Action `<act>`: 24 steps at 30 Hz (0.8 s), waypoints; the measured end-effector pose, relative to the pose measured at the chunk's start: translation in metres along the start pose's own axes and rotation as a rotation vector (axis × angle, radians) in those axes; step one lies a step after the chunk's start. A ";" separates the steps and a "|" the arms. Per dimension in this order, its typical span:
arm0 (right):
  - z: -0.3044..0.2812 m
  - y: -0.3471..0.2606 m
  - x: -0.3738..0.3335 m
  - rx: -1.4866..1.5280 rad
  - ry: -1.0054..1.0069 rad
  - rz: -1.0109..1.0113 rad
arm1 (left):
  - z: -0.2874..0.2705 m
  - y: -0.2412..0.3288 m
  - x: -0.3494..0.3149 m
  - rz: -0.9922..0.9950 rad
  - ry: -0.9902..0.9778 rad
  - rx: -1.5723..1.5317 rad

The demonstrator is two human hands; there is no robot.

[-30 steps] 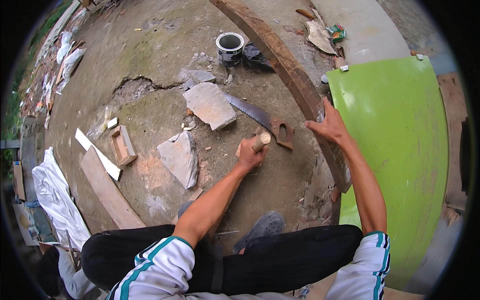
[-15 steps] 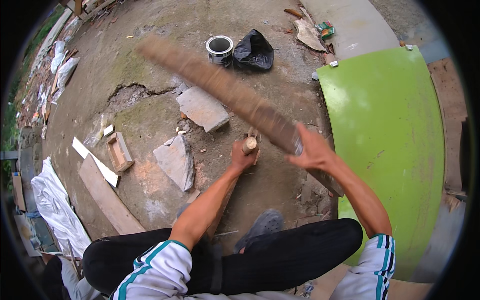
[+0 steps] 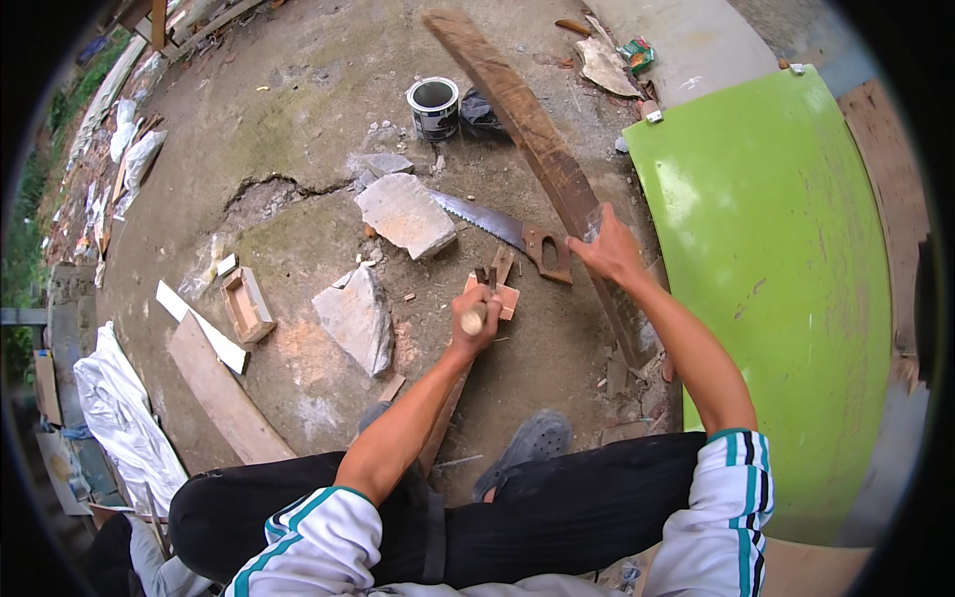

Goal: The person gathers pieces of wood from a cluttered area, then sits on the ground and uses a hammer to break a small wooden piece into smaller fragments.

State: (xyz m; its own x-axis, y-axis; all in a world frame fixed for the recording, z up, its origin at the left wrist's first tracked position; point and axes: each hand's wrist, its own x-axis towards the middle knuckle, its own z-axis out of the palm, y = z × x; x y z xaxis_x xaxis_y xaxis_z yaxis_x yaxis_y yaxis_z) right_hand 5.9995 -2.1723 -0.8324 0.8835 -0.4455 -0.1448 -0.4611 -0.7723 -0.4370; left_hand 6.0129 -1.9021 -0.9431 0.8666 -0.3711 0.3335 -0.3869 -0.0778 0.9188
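My left hand (image 3: 484, 334) is closed around the round wooden handle of a chisel (image 3: 473, 317). The chisel's dark blade points down at a small pale wooden piece (image 3: 507, 301), which lies partly under that hand. My right hand (image 3: 615, 249) grips a long, rough brown wooden plank (image 3: 532, 117) near its lower part. The plank slants across the view, its far end at the top and its near end beside the green board. On the ground between my hands and the stones lies a handsaw (image 3: 487, 220) with a wooden handle, its handle end close to the plank.
Two flat stones (image 3: 403, 216) (image 3: 356, 320) lie left of the saw. An open paint can (image 3: 434, 107) and a black plastic bag (image 3: 480, 116) stand beyond. A green board (image 3: 766, 269) fills the right. Leftward are a small wooden box (image 3: 246, 305), wood strips and white sheeting (image 3: 119, 408).
The plank's far end has swung right, from far left to top centre, uncovering the saw and covering much of the black bag. My left hand shifted slightly nearer, still holding the chisel.
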 end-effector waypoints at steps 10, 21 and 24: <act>0.061 0.052 -0.022 -0.084 -0.016 0.409 | -0.057 0.004 0.067 -0.673 0.311 -0.893; 0.051 0.022 0.015 -0.184 -0.324 0.206 | -0.100 0.044 0.143 -0.738 0.033 -1.229; 0.028 -0.003 0.036 0.149 -0.352 -0.257 | -0.094 0.064 0.162 -0.714 -0.049 -1.299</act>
State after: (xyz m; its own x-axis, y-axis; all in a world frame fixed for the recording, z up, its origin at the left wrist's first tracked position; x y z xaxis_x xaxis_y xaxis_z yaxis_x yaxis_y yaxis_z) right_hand 6.0354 -2.1730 -0.8615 0.9539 -0.0467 -0.2965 -0.2288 -0.7524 -0.6176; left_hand 6.1581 -1.8803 -0.8103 0.7261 -0.6437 -0.2419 0.6747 0.5989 0.4315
